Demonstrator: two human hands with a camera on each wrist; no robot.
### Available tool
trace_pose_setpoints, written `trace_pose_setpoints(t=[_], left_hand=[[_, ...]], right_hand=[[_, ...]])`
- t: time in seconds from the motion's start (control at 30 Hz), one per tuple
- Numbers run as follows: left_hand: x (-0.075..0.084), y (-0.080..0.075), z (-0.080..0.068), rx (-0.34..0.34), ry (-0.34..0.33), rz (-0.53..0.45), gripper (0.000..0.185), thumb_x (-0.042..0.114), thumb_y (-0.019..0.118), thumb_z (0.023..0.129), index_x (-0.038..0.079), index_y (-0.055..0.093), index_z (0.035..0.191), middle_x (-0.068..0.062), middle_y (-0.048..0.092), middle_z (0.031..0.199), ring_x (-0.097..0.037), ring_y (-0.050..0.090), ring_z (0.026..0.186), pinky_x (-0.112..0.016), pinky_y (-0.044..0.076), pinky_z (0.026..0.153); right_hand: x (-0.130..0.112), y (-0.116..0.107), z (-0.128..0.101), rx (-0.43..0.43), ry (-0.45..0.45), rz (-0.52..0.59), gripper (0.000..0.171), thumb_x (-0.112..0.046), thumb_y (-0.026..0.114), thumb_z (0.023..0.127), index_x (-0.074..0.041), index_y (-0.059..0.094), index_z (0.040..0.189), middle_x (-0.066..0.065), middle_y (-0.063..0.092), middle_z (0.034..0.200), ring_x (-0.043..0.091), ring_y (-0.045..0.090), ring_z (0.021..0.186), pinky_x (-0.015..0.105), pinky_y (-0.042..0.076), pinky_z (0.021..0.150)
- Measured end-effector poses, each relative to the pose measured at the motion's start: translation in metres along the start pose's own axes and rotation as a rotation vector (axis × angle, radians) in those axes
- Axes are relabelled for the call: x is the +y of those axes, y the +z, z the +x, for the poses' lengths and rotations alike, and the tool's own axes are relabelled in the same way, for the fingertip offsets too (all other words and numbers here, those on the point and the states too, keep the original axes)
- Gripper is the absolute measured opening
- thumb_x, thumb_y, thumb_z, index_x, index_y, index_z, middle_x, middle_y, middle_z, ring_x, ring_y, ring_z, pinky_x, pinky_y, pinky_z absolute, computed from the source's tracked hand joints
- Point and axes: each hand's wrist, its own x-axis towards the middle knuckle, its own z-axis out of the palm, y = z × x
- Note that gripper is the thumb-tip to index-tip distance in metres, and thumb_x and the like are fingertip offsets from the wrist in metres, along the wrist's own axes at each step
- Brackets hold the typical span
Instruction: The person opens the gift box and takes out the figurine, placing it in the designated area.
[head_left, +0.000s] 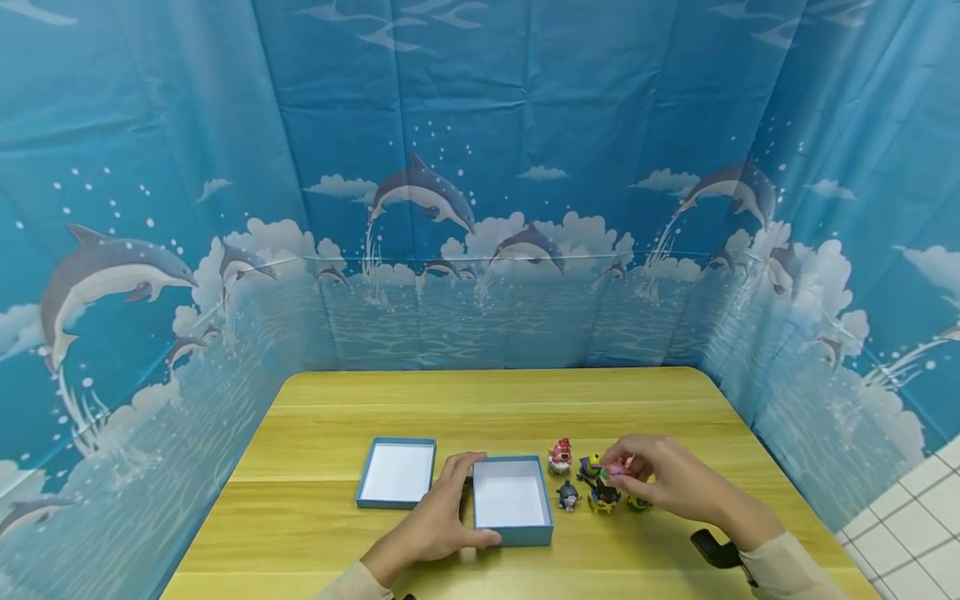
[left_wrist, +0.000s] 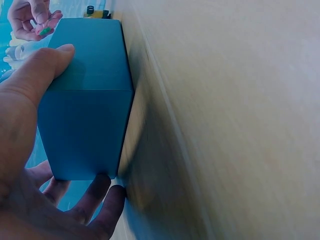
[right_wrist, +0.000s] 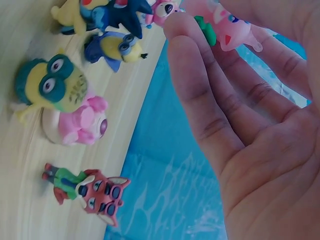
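Observation:
My left hand (head_left: 442, 518) holds an open blue box (head_left: 517, 536) with a white inside, thumb on its near wall and fingers at the far side. In the left wrist view, the fingers wrap the box's blue walls (left_wrist: 85, 135). To the right of the box, my right hand (head_left: 675, 477) pinches a pink figurine with a green part (right_wrist: 232, 32), raised over other toy figures. Below it in the right wrist view are a fox figurine (right_wrist: 97, 192), a pink bear figurine (right_wrist: 82, 122) and a yellow-green goggled figurine (right_wrist: 52, 82).
Left of the box lies a shallow blue lid (head_left: 396, 472), white inside up. A red-and-white figurine (head_left: 560, 457) and a grey-helmeted figurine (head_left: 567, 497) stand near the box's right edge. The yellow wooden table (head_left: 315, 417) is bordered by a dolphin-print curtain (head_left: 480, 317).

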Motion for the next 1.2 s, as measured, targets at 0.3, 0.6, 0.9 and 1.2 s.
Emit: trace_pose_setpoints(t=[0.3, 0.6, 0.9, 1.2], left_hand=[[0.0, 0.0, 0.0, -0.001, -0.002, 0.002, 0.121, 0.057, 0.1, 0.091, 0.021, 0.03, 0.183, -0.01, 0.036, 0.184, -0.035, 0.057, 0.157, -0.065, 0.054, 0.125], [-0.001, 0.0, -0.001, 0.003, -0.005, 0.007, 0.12, 0.056, 0.1, 0.09, 0.024, 0.03, 0.182, -0.01, 0.036, 0.184, -0.035, 0.057, 0.157, -0.065, 0.054, 0.126], [-0.001, 0.0, 0.0, -0.002, 0.0, 0.009, 0.122, 0.057, 0.1, 0.091, 0.021, 0.029, 0.183, -0.011, 0.036, 0.184, -0.037, 0.057, 0.157, -0.067, 0.054, 0.125], [0.0, 0.0, 0.0, 0.001, 0.006, 0.01, 0.12, 0.057, 0.1, 0.091, 0.024, 0.029, 0.182, -0.01, 0.036, 0.184, -0.037, 0.057, 0.158, -0.066, 0.053, 0.127]], right_hand=[[0.009, -0.003, -0.01, 0.012, 0.045, -0.001, 0.019, -0.017, 0.081, 0.112, -0.012, 0.081, 0.13, 0.0, 0.086, 0.11, 0.002, 0.078, 0.088, 0.027, 0.067, 0.074], [0.015, -0.005, -0.016, 0.047, 0.024, 0.001, 0.018, -0.013, 0.082, 0.11, -0.012, 0.081, 0.128, -0.001, 0.086, 0.108, 0.005, 0.079, 0.083, 0.026, 0.066, 0.07], [0.022, -0.006, -0.023, 0.067, 0.035, -0.029, 0.017, -0.013, 0.085, 0.108, -0.01, 0.081, 0.124, -0.007, 0.085, 0.103, 0.005, 0.079, 0.083, 0.025, 0.067, 0.071], [0.028, -0.008, -0.032, 0.094, 0.032, -0.049, 0.018, -0.01, 0.087, 0.106, -0.01, 0.081, 0.124, -0.007, 0.084, 0.101, 0.0, 0.077, 0.086, 0.025, 0.067, 0.071]])
